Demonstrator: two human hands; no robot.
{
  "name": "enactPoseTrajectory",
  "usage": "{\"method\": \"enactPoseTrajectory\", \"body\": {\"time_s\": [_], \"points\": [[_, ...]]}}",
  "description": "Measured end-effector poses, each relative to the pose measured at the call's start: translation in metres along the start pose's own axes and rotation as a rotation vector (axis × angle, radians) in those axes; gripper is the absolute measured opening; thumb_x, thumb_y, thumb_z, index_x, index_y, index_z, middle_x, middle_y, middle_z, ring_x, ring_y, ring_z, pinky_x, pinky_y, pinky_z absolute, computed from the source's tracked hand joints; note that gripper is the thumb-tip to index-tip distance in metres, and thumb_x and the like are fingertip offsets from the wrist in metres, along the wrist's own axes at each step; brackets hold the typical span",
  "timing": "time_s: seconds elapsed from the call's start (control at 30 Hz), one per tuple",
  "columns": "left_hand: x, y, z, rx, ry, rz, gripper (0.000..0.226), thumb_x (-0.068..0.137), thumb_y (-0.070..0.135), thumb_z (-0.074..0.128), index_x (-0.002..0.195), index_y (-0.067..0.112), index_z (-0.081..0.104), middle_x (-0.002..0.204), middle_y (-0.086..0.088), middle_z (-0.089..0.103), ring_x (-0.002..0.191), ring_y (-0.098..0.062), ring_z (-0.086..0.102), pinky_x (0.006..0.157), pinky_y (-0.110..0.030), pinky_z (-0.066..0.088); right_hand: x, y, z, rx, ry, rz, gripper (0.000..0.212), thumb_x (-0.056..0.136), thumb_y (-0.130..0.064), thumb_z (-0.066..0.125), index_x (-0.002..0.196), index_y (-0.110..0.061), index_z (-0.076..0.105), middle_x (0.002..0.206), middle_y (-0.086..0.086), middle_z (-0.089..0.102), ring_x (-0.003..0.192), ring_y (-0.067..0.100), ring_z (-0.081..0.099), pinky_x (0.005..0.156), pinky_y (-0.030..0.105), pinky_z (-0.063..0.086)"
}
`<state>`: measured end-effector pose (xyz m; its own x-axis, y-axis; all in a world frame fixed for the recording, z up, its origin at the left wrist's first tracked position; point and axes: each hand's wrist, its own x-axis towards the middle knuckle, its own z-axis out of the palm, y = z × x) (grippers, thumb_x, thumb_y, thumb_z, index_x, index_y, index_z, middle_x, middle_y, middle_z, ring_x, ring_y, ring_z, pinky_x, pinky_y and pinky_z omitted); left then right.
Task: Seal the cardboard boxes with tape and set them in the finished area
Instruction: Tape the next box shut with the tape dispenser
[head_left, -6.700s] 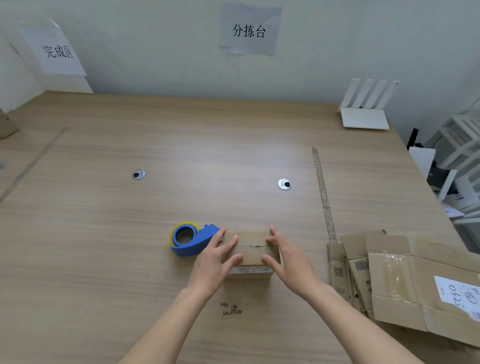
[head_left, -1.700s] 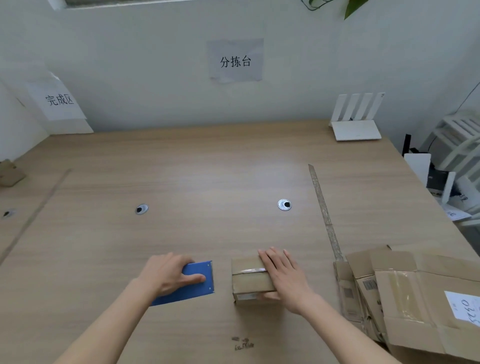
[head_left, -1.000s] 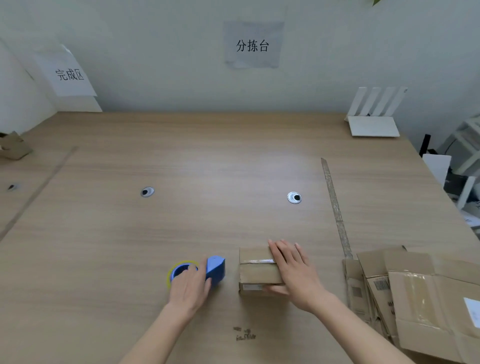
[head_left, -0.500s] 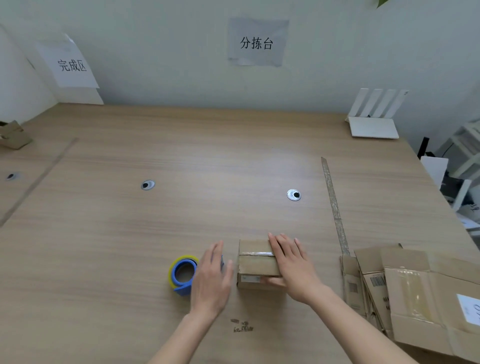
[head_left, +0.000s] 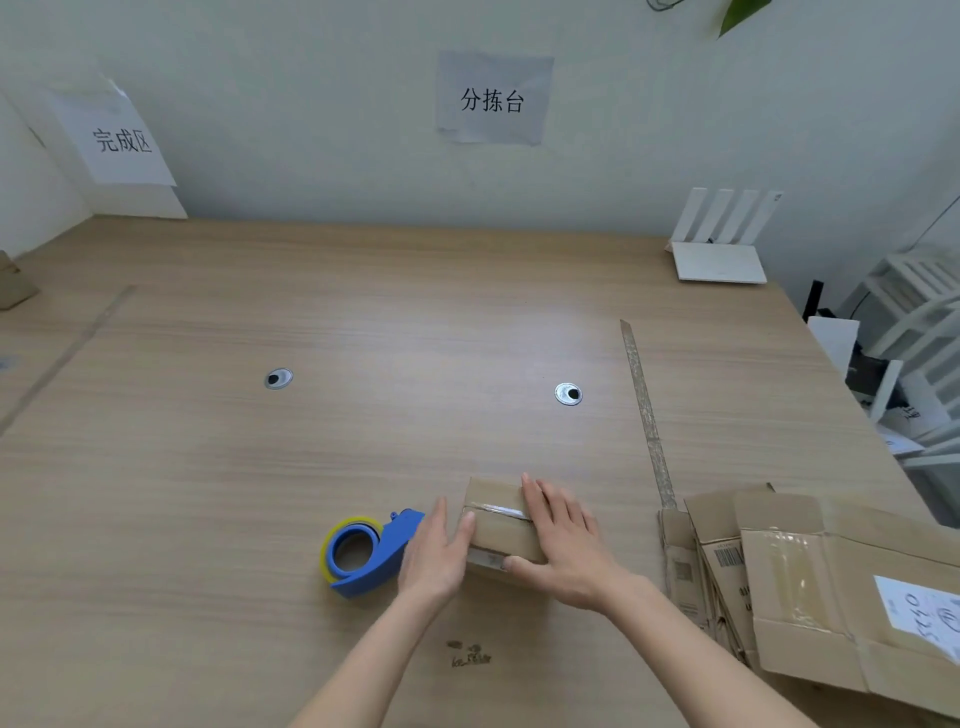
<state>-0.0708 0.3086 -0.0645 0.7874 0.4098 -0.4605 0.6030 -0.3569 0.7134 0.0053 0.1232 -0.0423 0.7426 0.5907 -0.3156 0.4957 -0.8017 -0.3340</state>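
On the pale wooden table (head_left: 363, 322), both flat hands flanked the small taped brown cardboard box (head_left: 496, 525): left hand (head_left: 434, 558) touching its side, right hand (head_left: 563, 545) resting atop, near the blue tape dispenser (head_left: 371, 553).

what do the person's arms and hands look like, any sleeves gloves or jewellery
Both forearms are bare up to the bottom edge of the picture, with no sleeve in view. The left hand and right hand wear no gloves. No ring, watch or bracelet shows on either hand or wrist.
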Motion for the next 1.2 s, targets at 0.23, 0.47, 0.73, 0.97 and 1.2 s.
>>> {"method": "enactPoseTrajectory", "body": {"time_s": [0.23, 0.47, 0.73, 0.97, 1.2], "points": [[-0.009, 0.005, -0.015, 0.142, 0.257, 0.128, 0.069, 0.097, 0.056, 0.049, 0.155, 0.022, 0.031, 0.157, 0.003, 0.037, 0.144, -0.018, 0.034, 0.111, -0.036, 0.035, -0.034, -0.021, 0.001, -0.023, 0.136, 0.104, 0.090, 0.075, -0.091, 0.037, 0.154, -0.053, 0.013, 0.152, -0.003, 0.033, 0.131, 0.022, 0.046, 0.100, 0.036, 0.043], [0.002, -0.050, -0.039, 0.508, 0.287, 0.208, 0.064, 0.096, 0.052, 0.053, 0.152, 0.024, 0.036, 0.149, 0.002, 0.044, 0.131, -0.021, 0.046, 0.109, -0.034, 0.038, -0.043, -0.033, 0.011, 0.140, 0.130, 0.129, 0.082, 0.087, -0.078, 0.046, 0.152, -0.049, 0.006, 0.140, -0.005, 0.027, 0.105, 0.023, 0.060, 0.071, 0.035, 0.048], [0.011, -0.063, -0.032, 0.676, 0.199, 0.080, 0.078, 0.096, 0.058, 0.052, 0.157, 0.042, 0.007, 0.140, -0.006, 0.041, 0.098, -0.019, 0.055, 0.074, -0.028, 0.042, -0.040, -0.047, 0.026, 0.239, 0.156, 0.201, 0.086, 0.089, -0.075, 0.049, 0.157, -0.048, 0.002, 0.134, -0.004, 0.029, 0.107, 0.023, 0.059, 0.081, 0.035, 0.051], [0.022, -0.079, -0.035, 0.695, 0.208, -0.018, 0.072, 0.098, 0.051, 0.050, 0.155, 0.049, 0.005, 0.109, -0.005, 0.055, 0.093, -0.023, 0.062, 0.082, -0.034, 0.050, -0.043, -0.038, 0.026, 0.287, 0.102, 0.185, 0.085, 0.086, -0.080, 0.045, 0.151, -0.061, -0.007, 0.137, -0.002, 0.033, 0.108, 0.025, 0.060, 0.087, 0.039, 0.053], [0.000, -0.044, -0.080, 0.374, 0.133, 0.158, 0.055, 0.094, 0.043, 0.052, 0.143, 0.056, 0.029, 0.114, 0.012, 0.057, 0.098, -0.017, 0.057, 0.074, -0.034, 0.046, -0.043, -0.038, -0.009, 0.259, 0.292, 0.105, 0.069, 0.098, -0.065, 0.039, 0.158, -0.037, 0.020, 0.153, -0.009, 0.028, 0.132, 0.013, 0.046, 0.093, 0.033, 0.052]]}}
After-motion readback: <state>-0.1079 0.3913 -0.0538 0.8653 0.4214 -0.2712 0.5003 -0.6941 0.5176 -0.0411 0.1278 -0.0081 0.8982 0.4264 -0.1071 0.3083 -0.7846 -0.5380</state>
